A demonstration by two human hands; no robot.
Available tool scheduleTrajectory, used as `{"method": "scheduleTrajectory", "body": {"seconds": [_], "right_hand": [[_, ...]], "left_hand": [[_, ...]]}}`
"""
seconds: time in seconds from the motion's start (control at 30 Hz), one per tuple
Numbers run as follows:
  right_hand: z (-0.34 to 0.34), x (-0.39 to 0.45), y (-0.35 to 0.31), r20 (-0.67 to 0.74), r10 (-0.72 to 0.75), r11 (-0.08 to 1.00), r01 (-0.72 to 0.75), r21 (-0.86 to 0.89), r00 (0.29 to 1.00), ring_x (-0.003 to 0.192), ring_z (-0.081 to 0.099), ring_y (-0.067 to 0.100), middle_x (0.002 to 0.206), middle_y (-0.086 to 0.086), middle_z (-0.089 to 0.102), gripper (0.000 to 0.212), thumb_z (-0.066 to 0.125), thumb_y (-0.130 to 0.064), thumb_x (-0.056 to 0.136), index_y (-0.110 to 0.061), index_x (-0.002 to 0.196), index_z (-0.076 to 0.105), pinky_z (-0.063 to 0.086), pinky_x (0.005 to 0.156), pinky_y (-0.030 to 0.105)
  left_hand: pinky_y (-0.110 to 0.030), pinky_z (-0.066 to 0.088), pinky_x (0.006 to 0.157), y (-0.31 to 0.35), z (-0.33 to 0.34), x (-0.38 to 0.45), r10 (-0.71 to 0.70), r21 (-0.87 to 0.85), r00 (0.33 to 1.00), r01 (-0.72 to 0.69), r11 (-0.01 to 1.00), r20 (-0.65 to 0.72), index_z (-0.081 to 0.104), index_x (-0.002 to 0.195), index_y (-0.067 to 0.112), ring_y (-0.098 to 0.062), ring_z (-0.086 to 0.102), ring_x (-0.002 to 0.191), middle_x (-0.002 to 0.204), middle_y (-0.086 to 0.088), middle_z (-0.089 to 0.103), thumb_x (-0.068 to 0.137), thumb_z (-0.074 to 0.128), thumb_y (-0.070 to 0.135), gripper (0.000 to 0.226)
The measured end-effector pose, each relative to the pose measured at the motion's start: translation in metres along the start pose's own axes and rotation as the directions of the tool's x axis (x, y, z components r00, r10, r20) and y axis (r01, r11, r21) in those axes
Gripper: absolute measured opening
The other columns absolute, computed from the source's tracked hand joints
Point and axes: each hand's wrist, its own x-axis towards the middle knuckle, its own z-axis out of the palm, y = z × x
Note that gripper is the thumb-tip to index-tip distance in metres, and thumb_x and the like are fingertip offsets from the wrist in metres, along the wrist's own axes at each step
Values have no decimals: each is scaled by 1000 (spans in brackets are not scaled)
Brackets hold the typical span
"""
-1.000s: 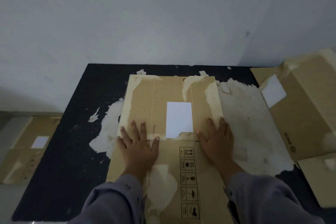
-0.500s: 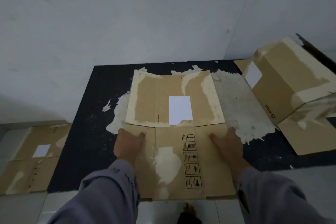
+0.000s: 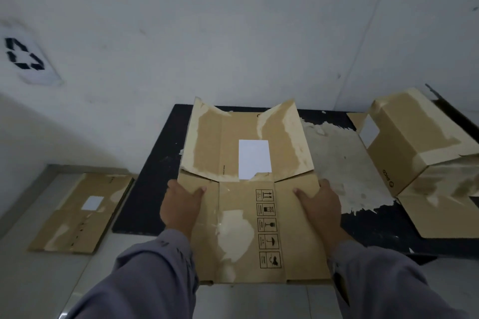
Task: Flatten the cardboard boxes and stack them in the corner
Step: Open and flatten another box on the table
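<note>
I had the flattened box (image 3: 248, 225) gripped at both side edges, left hand (image 3: 181, 208) on its left edge with the thumb lying on top, right hand (image 3: 320, 208) on the right edge the same way; I judged the fingers were curled underneath, though the card hid them. The box hung in front of me over the black mat (image 3: 153, 189), its far flap (image 3: 246, 145) kinked upward at the fold, white label (image 3: 254, 159) facing me. It looked light and fairly stiff across the panels, but floppy at every crease, so I reckoned that flap would swing as I moved. The torn, peeled surface gave good friction; slipping was not my worry, bending was. Holding near the fold line on both sides seemed the right place, keeping the hinge under control. A flat box (image 3: 80, 211) lay on the floor to the left by the wall, and an unflattened box (image 3: 412, 147) stood at the right.
</note>
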Motion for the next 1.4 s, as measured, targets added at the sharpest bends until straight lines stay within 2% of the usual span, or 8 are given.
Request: {"method": "scheduleTrajectory", "body": {"seconds": [0.1, 0.23, 0.5, 0.77, 0.9, 1.07, 1.27, 1.4], "right_hand": [[0, -14, -15, 28, -71, 997, 71, 22, 997, 87, 62, 30, 97, 8, 64, 49, 73, -43, 80, -11, 108, 50, 50, 72, 36], [14, -40, -41, 99, -149, 989, 146, 31, 984, 81, 57, 25, 97, 7, 63, 50, 73, -43, 81, -11, 111, 49, 44, 68, 31], [83, -103, -114, 237, -286, 957, 287, 30, 928, 87, 60, 26, 101, 8, 63, 51, 71, -46, 81, -11, 111, 49, 44, 67, 31], [191, -169, -217, 259, -322, 945, 328, 23, 911, 81, 56, 24, 100, 8, 64, 46, 68, -45, 84, -13, 109, 48, 42, 67, 31], [256, -213, -264, 312, -317, 948, 311, 72, 895, 90, 61, 29, 103, 10, 63, 47, 68, -43, 83, -11, 110, 47, 43, 68, 32], [320, -254, -313, 366, -312, 949, 302, 85, 877, 86, 62, 29, 101, 10, 64, 50, 68, -47, 83, -12, 111, 47, 53, 69, 36], [386, -264, -382, 369, -358, 927, 374, 30, 858, 92, 63, 32, 105, 11, 65, 53, 68, -47, 83, -10, 116, 49, 42, 65, 30], [441, -257, -423, 373, -372, 921, 389, 32, 850, 92, 64, 34, 105, 12, 67, 57, 69, -50, 81, -10, 116, 49, 51, 69, 35]], "left_hand": [[-37, 40, 70, -19, -25, -19, -50, -53, 997, 47, 998, -63, 42, 112, 3, -36, 59, 100, 110, -16, 58, 79, 71, 51, 65], [-40, 42, 77, -53, -59, -38, -149, -150, 978, 127, 980, -146, 46, 117, 3, -36, 58, 104, 113, -15, 59, 78, 73, 48, 65], [-43, 45, 81, -143, -138, -39, -314, -214, 916, 264, 940, -249, 49, 119, 5, -37, 59, 106, 115, -15, 61, 77, 75, 47, 66], [-40, 42, 76, -238, -228, 34, -374, -239, 885, 314, 919, -277, 46, 118, 6, -37, 58, 108, 118, -15, 60, 78, 73, 50, 66], [-40, 43, 78, -296, -282, 76, -402, -224, 864, 345, 911, -303, 44, 118, 7, -38, 58, 110, 119, -16, 59, 76, 74, 50, 67], [-43, 46, 80, -355, -336, 120, -429, -161, 844, 398, 903, -323, 46, 118, 11, -35, 59, 108, 117, -13, 60, 75, 73, 52, 66], [-40, 43, 74, -397, -370, 180, -477, -177, 809, 443, 879, -343, 46, 109, 9, -37, 59, 105, 115, -16, 61, 76, 74, 51, 60], [-41, 45, 76, -418, -387, 233, -497, -174, 801, 466, 868, -335, 46, 113, 9, -37, 59, 107, 117, -15, 60, 78, 72, 52, 62]]}}
